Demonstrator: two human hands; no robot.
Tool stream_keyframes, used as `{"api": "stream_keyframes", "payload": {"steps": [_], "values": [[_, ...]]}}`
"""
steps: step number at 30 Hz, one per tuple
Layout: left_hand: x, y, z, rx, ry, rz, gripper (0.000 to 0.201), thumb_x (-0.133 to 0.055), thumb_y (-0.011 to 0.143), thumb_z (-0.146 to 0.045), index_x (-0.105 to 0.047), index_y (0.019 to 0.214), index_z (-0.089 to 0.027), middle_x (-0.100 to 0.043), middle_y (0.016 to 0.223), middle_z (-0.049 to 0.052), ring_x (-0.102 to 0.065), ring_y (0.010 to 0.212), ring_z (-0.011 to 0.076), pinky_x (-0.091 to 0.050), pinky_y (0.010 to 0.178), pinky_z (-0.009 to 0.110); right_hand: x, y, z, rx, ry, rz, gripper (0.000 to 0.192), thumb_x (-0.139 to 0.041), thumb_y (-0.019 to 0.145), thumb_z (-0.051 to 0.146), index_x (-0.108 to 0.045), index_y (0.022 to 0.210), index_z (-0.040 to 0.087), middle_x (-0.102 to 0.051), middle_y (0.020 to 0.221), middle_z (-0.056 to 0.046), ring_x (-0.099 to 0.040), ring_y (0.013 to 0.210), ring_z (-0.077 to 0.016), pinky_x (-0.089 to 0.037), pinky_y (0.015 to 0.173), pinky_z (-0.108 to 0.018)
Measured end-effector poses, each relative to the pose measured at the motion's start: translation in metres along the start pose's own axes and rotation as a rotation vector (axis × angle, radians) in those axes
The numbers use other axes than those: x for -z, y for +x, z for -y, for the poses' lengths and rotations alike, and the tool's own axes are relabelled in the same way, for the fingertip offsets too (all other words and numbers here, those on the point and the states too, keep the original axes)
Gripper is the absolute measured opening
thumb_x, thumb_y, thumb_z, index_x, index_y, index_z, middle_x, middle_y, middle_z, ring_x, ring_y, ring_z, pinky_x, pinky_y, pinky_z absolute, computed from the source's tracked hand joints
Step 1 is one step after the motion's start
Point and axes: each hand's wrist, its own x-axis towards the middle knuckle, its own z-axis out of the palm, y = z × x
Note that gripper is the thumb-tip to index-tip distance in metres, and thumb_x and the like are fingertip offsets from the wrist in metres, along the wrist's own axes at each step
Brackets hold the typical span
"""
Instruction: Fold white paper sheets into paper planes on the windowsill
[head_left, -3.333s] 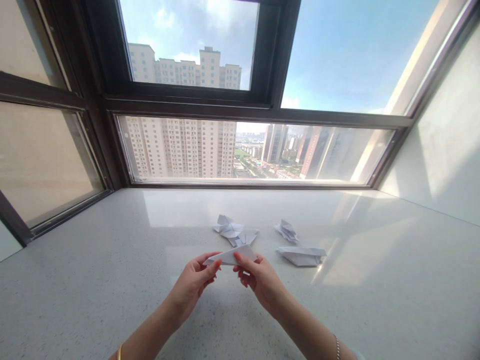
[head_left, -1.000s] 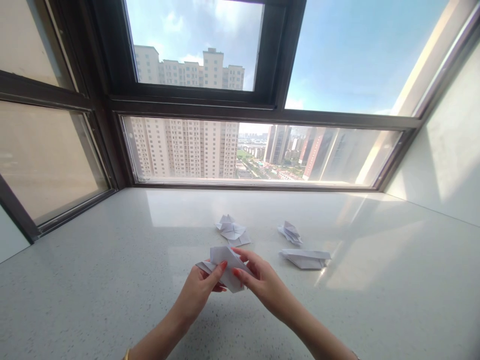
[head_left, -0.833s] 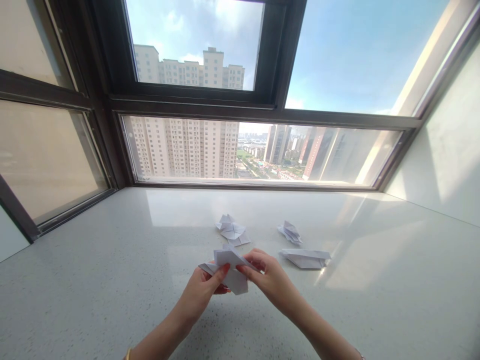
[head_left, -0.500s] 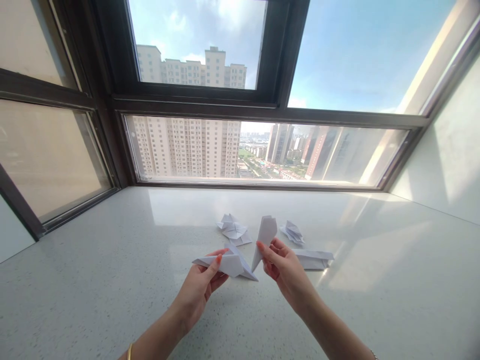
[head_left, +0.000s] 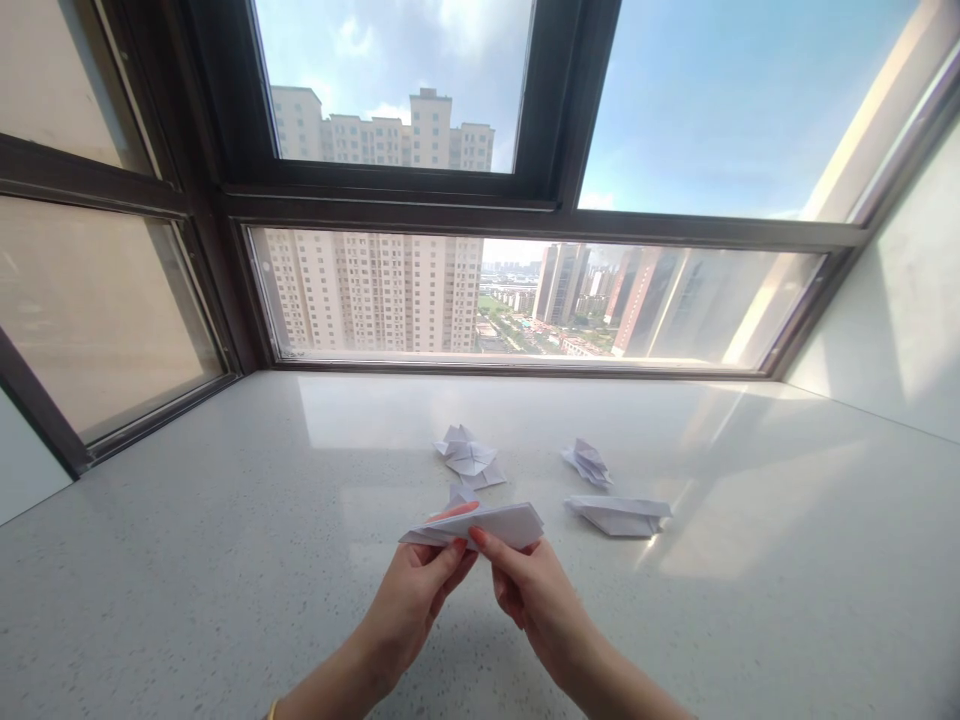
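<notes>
Both hands are up off the countertop in the head cam, left hand and right hand each pinching the same folded white paper between thumb and fingertips. Behind it sit a crumpled paper piece, another small one and a flat folded one.
</notes>
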Motion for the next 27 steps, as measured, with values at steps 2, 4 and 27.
{"api": "stream_keyframes", "payload": {"steps": [2, 4, 27], "values": [[-0.001, -0.001, -0.002, 0.01, 0.008, 0.006, 0.042, -0.068, 0.064, -0.019, -0.061, 0.105, -0.019, -0.064, 0.105, 0.005, -0.047, 0.111, 0.0239, -0.03, 0.099, 0.035, -0.002, 0.0, -0.003, 0.0, -0.037, -0.002, 0.035, -0.068, 0.06, 0.043, -0.051, 0.049, 0.014, -0.036, 0.031, 0.009, -0.025, 0.027, -0.0016, -0.014, 0.027, -0.017], [-0.001, -0.002, -0.005, 0.022, 0.007, 0.036, 0.049, -0.068, 0.062, -0.015, -0.058, 0.111, -0.019, -0.065, 0.101, 0.006, -0.05, 0.107, 0.0249, -0.029, 0.099, 0.038, -0.004, 0.0, -0.005, -0.015, -0.063, -0.005, 0.038, -0.069, 0.058, 0.045, -0.05, 0.046, 0.014, -0.037, 0.03, 0.008, -0.027, 0.026, -0.002, -0.016, 0.027, -0.018], [0.006, 0.003, -0.009, -0.026, -0.042, 0.051, 0.037, -0.058, 0.076, -0.028, -0.057, 0.111, -0.017, -0.065, 0.102, 0.008, -0.056, 0.099, 0.0195, -0.031, 0.1, 0.035, 0.006, 0.005, 0.006, 0.011, 0.02, 0.044, 0.033, -0.068, 0.062, 0.042, -0.055, 0.062, 0.012, -0.058, 0.051, 0.002, -0.039, 0.027, -0.0015, -0.025, 0.025, -0.013]]}}
